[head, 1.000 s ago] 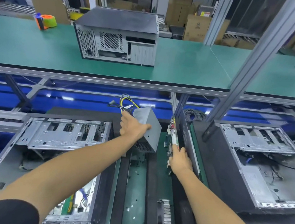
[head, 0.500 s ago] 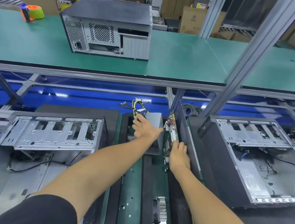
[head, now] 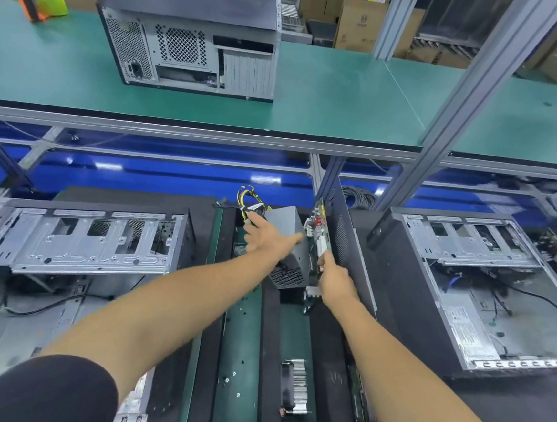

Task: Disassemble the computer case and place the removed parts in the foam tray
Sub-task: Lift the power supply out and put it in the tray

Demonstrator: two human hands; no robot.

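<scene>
Operator: Since the earlier frame, has the power supply (head: 289, 245) moved?

Technician: Yes. It has gone down into the foam tray (head: 269, 314), at the far end. Left hand (head: 269, 238) lies over its near-left face, fingers spread, thumb hooked on the right edge; cable bundle (head: 249, 205) just beyond the fingertips.

Operator: Right hand (head: 336, 285)?

Technician: Pinching the circuit board (head: 318, 244), which stands on edge just right of the supply, long axis running away from the fingers. Next, probably, release both.

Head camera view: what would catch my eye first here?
Two bare arms reach into the middle, where the left hand grips a grey power supply over the black foam tray. Beside it, the right hand holds an upright circuit board. A closed computer case stands on the green shelf behind.
</scene>
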